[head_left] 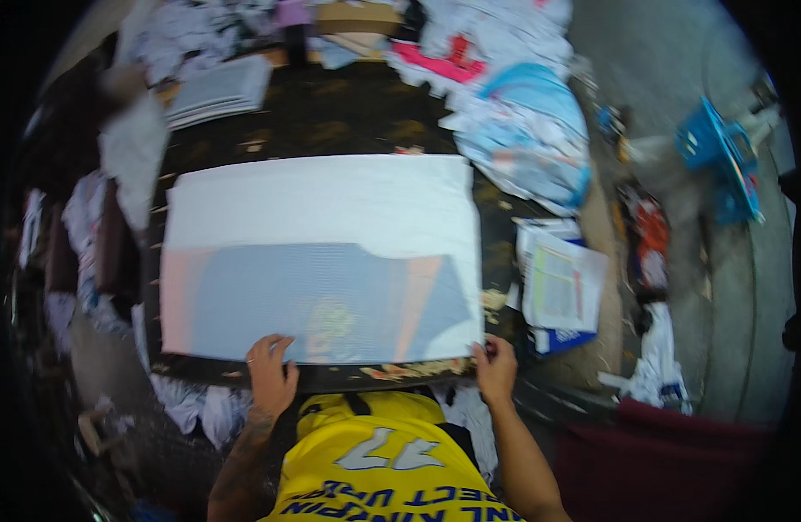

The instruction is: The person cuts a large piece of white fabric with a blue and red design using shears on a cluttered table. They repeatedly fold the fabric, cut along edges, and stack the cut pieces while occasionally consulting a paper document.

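Observation:
A wide white cloth (331, 200) is spread out on a dark, worn table. Its near half carries a printed blue-grey panel (279, 287), with pale orange areas beside it. My left hand (272, 374) rests at the cloth's near edge, left of the middle, with fingers apart and tips on the fabric. At the near right corner my right hand (496, 370) has its fingers curled and thumb close to them, gripping the cloth's edge. How much fabric sits between those fingers is hard to make out.
Papers and a blue folder (557, 339) lie right of the cloth. Heaped white, blue and pink fabric (531, 130) covers the far right. A folded grey stack (222, 91) is at the far left. A blue plastic crate (718, 148) stands beyond the table, right.

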`<action>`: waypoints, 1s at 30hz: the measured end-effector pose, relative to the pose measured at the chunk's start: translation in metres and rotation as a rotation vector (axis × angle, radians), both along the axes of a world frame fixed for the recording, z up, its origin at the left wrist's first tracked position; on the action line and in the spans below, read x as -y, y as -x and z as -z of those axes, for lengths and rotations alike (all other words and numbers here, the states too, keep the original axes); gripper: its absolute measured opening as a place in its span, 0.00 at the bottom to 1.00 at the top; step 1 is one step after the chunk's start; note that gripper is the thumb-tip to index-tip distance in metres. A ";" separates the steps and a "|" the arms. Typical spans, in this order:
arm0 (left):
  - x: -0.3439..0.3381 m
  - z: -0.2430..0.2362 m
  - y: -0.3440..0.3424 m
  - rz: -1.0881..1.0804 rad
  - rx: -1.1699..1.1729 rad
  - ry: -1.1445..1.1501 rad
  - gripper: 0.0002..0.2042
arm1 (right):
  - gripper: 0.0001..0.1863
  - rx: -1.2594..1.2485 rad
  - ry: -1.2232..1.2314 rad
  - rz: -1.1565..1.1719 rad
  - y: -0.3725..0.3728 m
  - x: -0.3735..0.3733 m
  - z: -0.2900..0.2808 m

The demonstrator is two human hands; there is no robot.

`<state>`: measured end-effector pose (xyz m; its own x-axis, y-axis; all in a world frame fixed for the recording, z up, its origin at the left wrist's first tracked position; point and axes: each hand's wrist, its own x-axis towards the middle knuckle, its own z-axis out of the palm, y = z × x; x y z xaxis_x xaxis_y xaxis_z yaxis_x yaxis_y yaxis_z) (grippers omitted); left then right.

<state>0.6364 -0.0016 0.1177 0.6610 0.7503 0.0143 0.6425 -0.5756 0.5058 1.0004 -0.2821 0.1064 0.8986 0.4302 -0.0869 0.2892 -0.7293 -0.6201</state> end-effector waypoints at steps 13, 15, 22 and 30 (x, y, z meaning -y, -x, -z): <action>-0.139 0.044 0.251 -0.937 0.459 0.052 0.09 | 0.12 -0.540 -0.023 -0.130 0.068 -0.069 -0.031; -0.151 0.041 0.253 -0.916 0.254 0.142 0.09 | 0.16 -0.988 -0.035 -0.056 0.103 -0.091 -0.026; -0.160 0.010 0.247 -0.915 0.324 0.224 0.11 | 0.21 -0.945 -0.067 0.367 0.148 -0.134 -0.010; -0.178 0.014 0.211 -0.804 0.152 -0.067 0.24 | 0.25 -0.755 0.072 0.275 0.134 -0.122 -0.010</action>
